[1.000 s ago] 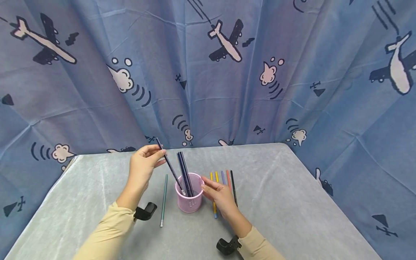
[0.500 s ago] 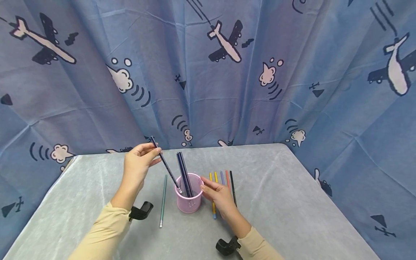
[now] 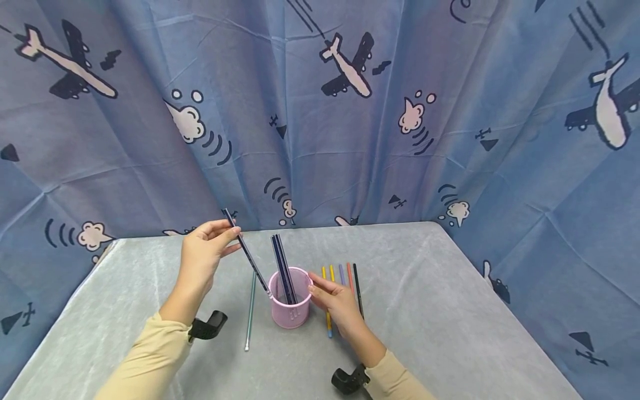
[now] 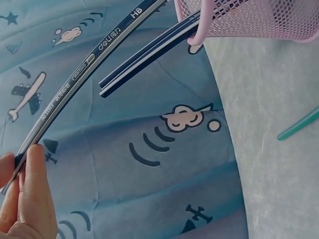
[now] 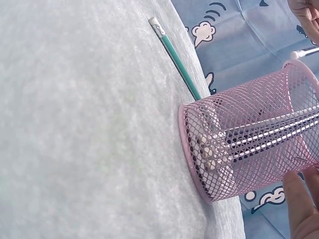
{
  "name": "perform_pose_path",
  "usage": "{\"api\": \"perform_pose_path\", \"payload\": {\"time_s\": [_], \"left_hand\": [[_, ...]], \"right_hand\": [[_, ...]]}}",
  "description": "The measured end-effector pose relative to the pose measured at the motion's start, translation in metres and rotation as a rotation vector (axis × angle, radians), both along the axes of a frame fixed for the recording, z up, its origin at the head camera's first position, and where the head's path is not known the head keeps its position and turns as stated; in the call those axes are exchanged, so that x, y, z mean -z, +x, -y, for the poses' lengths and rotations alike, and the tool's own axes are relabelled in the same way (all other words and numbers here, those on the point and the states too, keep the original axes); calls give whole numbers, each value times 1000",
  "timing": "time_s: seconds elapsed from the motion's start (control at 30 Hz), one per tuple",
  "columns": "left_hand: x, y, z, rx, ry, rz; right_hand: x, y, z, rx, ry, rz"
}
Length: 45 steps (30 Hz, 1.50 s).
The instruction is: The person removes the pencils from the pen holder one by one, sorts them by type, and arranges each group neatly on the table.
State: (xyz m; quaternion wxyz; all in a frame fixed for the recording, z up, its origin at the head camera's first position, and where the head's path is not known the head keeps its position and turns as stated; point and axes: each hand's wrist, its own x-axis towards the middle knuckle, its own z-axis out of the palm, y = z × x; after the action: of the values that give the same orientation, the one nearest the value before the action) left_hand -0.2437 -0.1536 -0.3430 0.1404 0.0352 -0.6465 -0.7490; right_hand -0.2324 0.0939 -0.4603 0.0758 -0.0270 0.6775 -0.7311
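My left hand [image 3: 202,253] pinches a dark blue striped pencil [image 3: 247,253] near its upper end. The pencil slants down to the right, its eraser end at the left rim of a pink mesh pencil cup [image 3: 290,316]. In the right wrist view that white eraser [image 5: 297,54] shows beside the rim. My right hand [image 3: 340,305] holds the cup's right side near the rim with thumb and fingers. Several more dark blue striped pencils [image 4: 149,56] stand in the cup, eraser ends down, as the right wrist view shows through the mesh.
A green pencil [image 3: 251,314] lies left of the cup. To the right lie yellow pencils [image 3: 328,319], a purple one [image 3: 342,273], a red one [image 3: 350,275] and a black one [image 3: 358,291], partly behind my right hand. A blue airplane-print curtain [image 3: 320,139] hangs behind the grey-covered table [image 3: 425,311].
My left hand has moved left with the striped pencil, whose eraser end went from inside the cup to its left rim. The right hand and the cup have stayed nearly still.
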Motion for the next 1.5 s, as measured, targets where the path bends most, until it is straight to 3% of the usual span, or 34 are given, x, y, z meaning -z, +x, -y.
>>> {"api": "perform_pose_path", "payload": {"time_s": [0.27, 0.57, 0.83, 1.27, 1.5], "left_hand": [[-1, 3, 3, 16, -19, 9], [5, 2, 7, 25, -107, 45], [11, 1, 8, 79, -179, 58], [18, -4, 11, 152, -279, 145], [25, -10, 14, 203, -287, 198]], "right_hand": [[-1, 2, 1, 1, 19, 1], [-1, 2, 2, 1, -3, 4], [0, 2, 1, 7, 15, 4], [0, 0, -1, 6, 39, 9], [-1, 0, -1, 8, 42, 15]]}}
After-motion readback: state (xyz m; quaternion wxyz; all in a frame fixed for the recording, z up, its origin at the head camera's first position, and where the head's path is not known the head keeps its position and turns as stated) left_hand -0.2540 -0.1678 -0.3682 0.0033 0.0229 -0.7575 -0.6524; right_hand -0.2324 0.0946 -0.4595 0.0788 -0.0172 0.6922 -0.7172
